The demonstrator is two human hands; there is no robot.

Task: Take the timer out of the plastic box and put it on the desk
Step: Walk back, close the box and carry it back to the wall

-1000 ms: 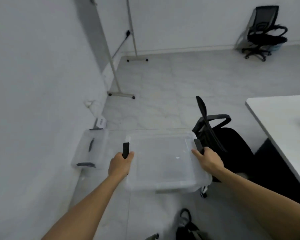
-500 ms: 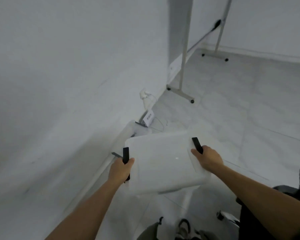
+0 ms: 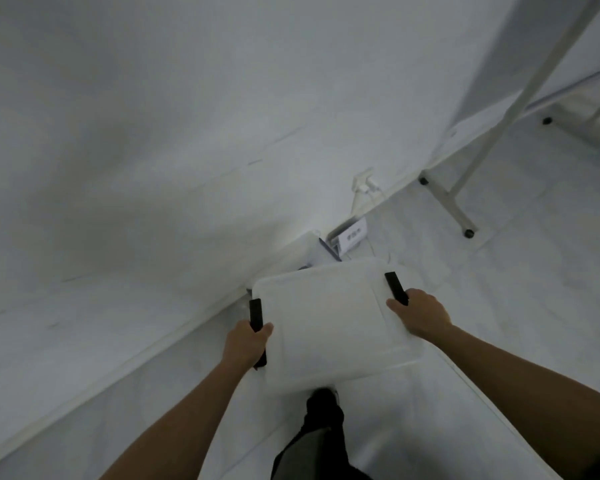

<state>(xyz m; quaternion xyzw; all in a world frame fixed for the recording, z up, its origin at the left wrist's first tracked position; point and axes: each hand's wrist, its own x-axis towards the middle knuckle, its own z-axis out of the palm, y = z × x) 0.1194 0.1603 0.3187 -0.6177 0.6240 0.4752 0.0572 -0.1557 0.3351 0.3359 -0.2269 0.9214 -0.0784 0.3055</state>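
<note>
I carry a translucent white plastic box [image 3: 326,313] with its lid on and a black latch on each short side. My left hand [image 3: 246,344] grips the left side at its latch. My right hand [image 3: 420,313] grips the right side just below the other latch. The box hangs in the air above the floor, close to the white wall. No timer is visible; the cloudy lid hides whatever is inside. No desk is in view.
A second clear plastic box [image 3: 312,254] sits on the floor against the wall, mostly hidden behind the carried one. A wall socket with a plug [image 3: 362,183] and a labelled adapter [image 3: 352,235] lie beyond it. A white wheeled stand [image 3: 447,199] stands at right. My leg [image 3: 321,434] shows below.
The view has swung left from the office chair and desk toward the wall. The box stays in both hands and now hangs nearer the wall and the other box.
</note>
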